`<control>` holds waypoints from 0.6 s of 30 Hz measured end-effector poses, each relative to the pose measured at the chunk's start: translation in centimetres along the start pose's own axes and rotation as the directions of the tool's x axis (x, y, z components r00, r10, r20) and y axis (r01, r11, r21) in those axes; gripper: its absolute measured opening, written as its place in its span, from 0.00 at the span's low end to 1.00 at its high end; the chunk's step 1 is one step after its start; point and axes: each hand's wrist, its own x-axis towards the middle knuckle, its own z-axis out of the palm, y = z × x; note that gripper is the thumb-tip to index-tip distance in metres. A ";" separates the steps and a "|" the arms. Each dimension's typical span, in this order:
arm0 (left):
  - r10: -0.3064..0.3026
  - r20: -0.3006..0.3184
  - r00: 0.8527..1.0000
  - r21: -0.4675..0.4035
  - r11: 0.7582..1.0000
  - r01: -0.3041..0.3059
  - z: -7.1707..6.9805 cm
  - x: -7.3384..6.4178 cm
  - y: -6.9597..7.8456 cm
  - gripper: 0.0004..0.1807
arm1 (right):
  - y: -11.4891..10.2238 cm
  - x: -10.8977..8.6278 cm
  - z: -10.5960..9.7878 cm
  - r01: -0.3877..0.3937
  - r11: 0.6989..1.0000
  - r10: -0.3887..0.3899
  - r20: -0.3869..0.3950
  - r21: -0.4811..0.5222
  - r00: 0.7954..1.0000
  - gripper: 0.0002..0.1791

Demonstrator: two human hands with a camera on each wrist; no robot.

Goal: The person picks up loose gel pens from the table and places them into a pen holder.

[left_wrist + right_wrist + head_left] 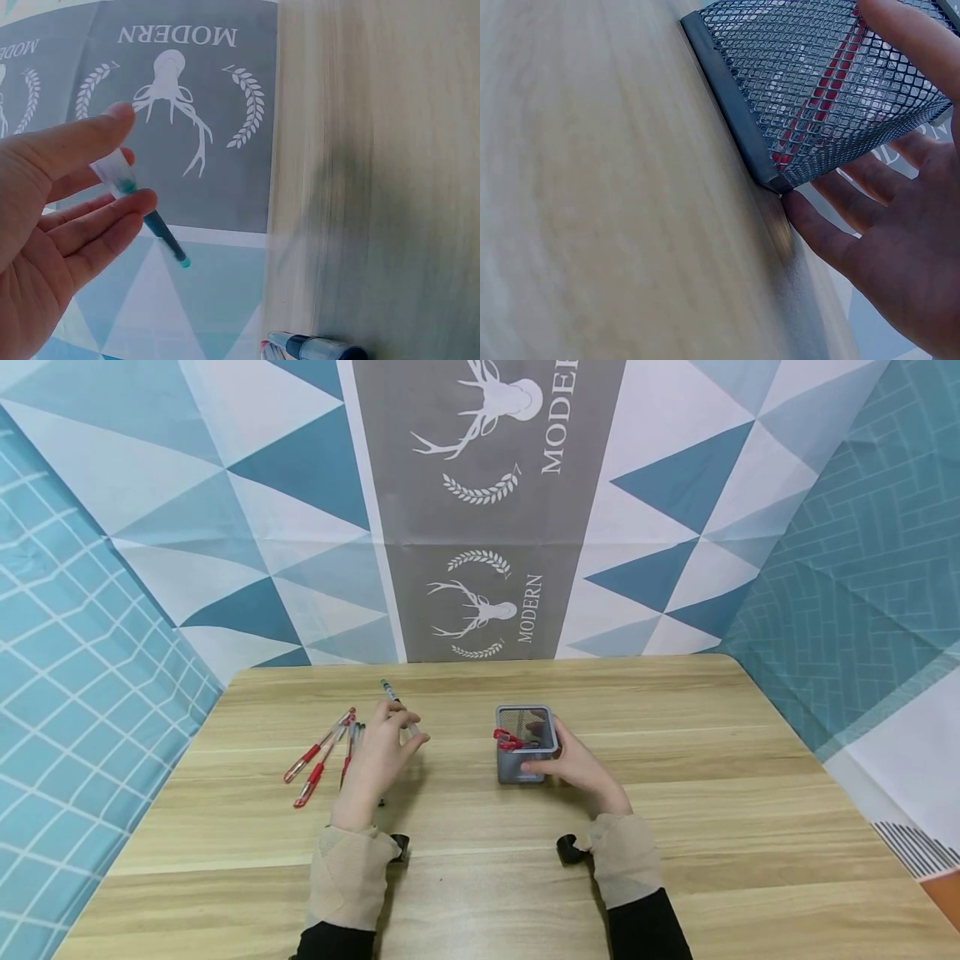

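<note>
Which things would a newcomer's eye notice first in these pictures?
Probably the mesh holder on the table, held by the right hand, with red items inside. Next, the left hand, holding a teal-ended pen beside loose red pens. Behind, white deer heads stand out on the grey backdrop.

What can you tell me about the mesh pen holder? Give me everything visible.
The mesh pen holder is a boxy, open-topped container of metal-looking grey mesh, with a smooth rim and a solid band around its base. It looks upright at the table, though whether its base rests fully there is unclear. The right hand grips it from the right, thumb across the near side. At least one red pen leans inside, its end at the left rim.
</note>
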 end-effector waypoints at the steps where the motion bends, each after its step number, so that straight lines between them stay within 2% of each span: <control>1: 0.006 -0.011 1.000 0.003 1.000 -0.006 -0.1 0.0 0.1 0.15 | 0.0 0.0 0.0 0.001 1.000 -0.001 0.000 0.000 1.000 0.49; 7: 0.044 -0.061 0.997 0.012 0.999 -0.043 -0.1 0.2 0.2 0.15 | 0.0 0.0 0.0 -0.001 1.000 0.001 0.000 0.004 1.000 0.50; 12: 0.053 -0.102 0.993 -0.002 0.999 -0.053 0.0 0.3 0.1 0.18 | 0.0 0.0 0.0 -0.003 1.000 0.003 -0.006 -0.008 1.000 0.49; 18: 0.094 -0.190 0.977 0.005 0.996 -0.094 0.1 0.4 0.4 0.14 | 0.1 0.0 0.0 0.006 1.000 -0.006 -0.009 -0.017 1.000 0.49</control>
